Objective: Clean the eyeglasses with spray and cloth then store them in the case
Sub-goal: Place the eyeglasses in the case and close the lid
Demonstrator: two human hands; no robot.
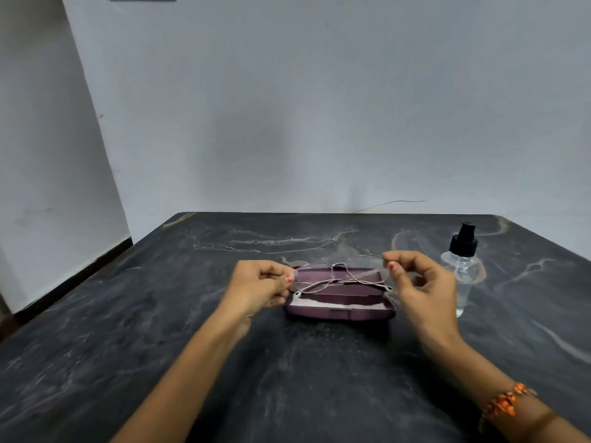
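Note:
Thin metal-framed eyeglasses (339,274) hang just above an open purple case (339,311) in the middle of the dark table. My left hand (259,287) pinches the left end of the frame. My right hand (419,282) pinches the right end. The temples look folded across behind the lenses. A pale cloth (308,302) lies inside the front half of the case. A clear spray bottle (460,266) with a black pump top stands upright to the right of the case, partly behind my right hand.
The dark marble-patterned table (160,314) reaches back to a grey wall (319,107). Its left edge drops off to a white wall with a black skirting. An orange bracelet (505,404) is on my right wrist.

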